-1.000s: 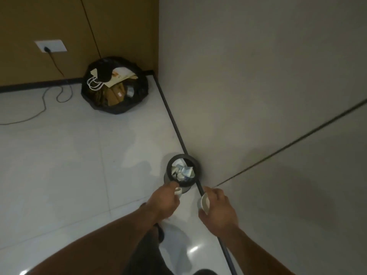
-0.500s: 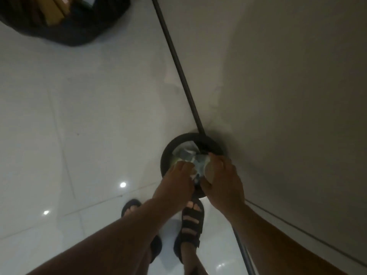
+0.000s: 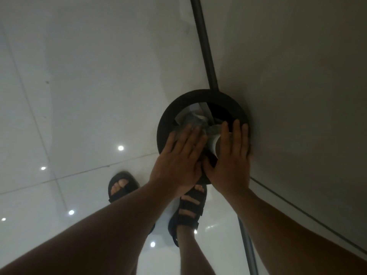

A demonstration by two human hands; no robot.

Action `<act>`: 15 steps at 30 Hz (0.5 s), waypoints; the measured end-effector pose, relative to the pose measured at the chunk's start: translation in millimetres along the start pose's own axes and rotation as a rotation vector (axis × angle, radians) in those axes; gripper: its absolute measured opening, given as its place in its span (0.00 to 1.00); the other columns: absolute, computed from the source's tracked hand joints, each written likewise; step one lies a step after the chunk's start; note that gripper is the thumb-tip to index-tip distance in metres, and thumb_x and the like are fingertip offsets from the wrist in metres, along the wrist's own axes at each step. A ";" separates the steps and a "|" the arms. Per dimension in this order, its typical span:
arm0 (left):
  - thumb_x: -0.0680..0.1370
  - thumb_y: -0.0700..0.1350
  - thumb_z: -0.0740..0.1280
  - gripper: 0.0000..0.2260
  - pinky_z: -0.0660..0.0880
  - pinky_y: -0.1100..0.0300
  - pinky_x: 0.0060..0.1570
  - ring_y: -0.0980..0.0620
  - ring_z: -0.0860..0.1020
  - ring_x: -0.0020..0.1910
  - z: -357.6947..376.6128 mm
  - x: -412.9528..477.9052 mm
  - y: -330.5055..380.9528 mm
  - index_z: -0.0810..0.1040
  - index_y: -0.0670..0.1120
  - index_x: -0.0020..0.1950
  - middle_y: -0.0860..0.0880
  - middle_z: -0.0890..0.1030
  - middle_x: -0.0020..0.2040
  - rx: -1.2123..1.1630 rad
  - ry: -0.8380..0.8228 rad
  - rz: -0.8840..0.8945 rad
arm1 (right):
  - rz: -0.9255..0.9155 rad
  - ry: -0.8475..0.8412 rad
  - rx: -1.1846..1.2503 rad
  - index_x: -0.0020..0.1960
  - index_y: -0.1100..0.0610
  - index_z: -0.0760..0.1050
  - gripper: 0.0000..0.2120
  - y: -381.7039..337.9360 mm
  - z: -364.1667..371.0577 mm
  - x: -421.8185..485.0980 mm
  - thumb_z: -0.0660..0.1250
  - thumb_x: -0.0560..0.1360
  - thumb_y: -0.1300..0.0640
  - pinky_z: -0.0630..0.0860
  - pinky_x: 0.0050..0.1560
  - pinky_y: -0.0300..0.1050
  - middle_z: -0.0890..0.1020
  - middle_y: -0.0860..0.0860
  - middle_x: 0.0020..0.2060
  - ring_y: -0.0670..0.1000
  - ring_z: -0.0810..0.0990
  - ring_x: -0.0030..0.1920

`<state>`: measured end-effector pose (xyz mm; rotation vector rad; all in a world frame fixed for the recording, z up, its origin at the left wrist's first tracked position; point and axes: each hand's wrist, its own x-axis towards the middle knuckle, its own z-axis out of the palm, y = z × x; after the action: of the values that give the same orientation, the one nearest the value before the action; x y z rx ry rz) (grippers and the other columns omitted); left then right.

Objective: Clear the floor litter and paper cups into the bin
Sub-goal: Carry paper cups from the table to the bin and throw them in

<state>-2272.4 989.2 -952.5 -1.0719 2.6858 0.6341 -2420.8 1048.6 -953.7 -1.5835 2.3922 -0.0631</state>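
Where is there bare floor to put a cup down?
Bare: the white floor left of the bin, between the skirting strip and the sandals. Crowded: the bin mouth, with litter, a paper cup, left hand and right hand.

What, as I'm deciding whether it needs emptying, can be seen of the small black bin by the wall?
The bin is round and black with a broad matte rim, upright on the glossy white floor, against the wall. Crumpled paper fills its mouth nearly to the rim, a white paper cup tilted on top. The left hand and right hand lie flat over its near side, fingers straight.
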 end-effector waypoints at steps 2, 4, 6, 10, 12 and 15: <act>0.81 0.59 0.45 0.27 0.47 0.42 0.74 0.44 0.46 0.77 -8.9 -1.9 0.0 0.47 0.49 0.78 0.46 0.49 0.77 -0.009 -0.014 -0.024 | 0.004 -0.038 0.020 0.80 0.50 0.44 0.51 -0.2 -9.2 -1.0 0.71 0.69 0.38 0.66 0.65 0.72 0.53 0.57 0.78 0.60 0.50 0.78; 0.81 0.60 0.46 0.29 0.47 0.41 0.73 0.44 0.44 0.77 -25.3 -8.7 -2.6 0.44 0.50 0.78 0.47 0.46 0.78 -0.003 -0.018 -0.047 | 0.022 -0.067 0.010 0.80 0.48 0.41 0.53 -3.2 -23.6 -3.8 0.71 0.68 0.35 0.65 0.65 0.73 0.51 0.56 0.78 0.61 0.52 0.78; 0.80 0.60 0.50 0.30 0.49 0.39 0.72 0.43 0.45 0.77 -45.5 -19.8 -7.3 0.46 0.49 0.78 0.45 0.47 0.78 0.016 -0.006 -0.059 | 0.058 -0.092 -0.002 0.79 0.46 0.39 0.55 -6.9 -41.8 -7.7 0.72 0.67 0.34 0.64 0.65 0.74 0.50 0.55 0.78 0.62 0.53 0.77; 0.80 0.61 0.47 0.30 0.53 0.37 0.71 0.41 0.50 0.77 -107.7 -53.7 -17.1 0.51 0.47 0.78 0.43 0.52 0.78 0.007 -0.020 -0.130 | 0.064 -0.133 0.007 0.79 0.44 0.37 0.56 -26.3 -100.4 -21.6 0.71 0.66 0.33 0.63 0.65 0.74 0.49 0.55 0.79 0.62 0.52 0.77; 0.79 0.62 0.42 0.31 0.57 0.37 0.70 0.40 0.53 0.76 -146.6 -76.5 -19.2 0.55 0.47 0.77 0.42 0.55 0.77 0.006 -0.048 -0.160 | 0.034 -0.139 -0.016 0.79 0.44 0.37 0.53 -45.2 -136.3 -33.1 0.67 0.68 0.30 0.65 0.65 0.72 0.50 0.56 0.79 0.62 0.54 0.77; 0.78 0.61 0.46 0.30 0.60 0.35 0.68 0.40 0.57 0.75 -207.5 -113.0 -17.9 0.60 0.47 0.76 0.42 0.59 0.76 -0.019 -0.044 -0.231 | -0.013 -0.161 0.009 0.79 0.45 0.40 0.48 -84.2 -195.3 -48.0 0.60 0.70 0.28 0.65 0.67 0.71 0.51 0.56 0.79 0.62 0.53 0.77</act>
<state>-2180.2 953.3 -737.3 -1.3305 2.4736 0.6325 -2376.1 1036.6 -740.6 -1.5386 2.2559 0.0489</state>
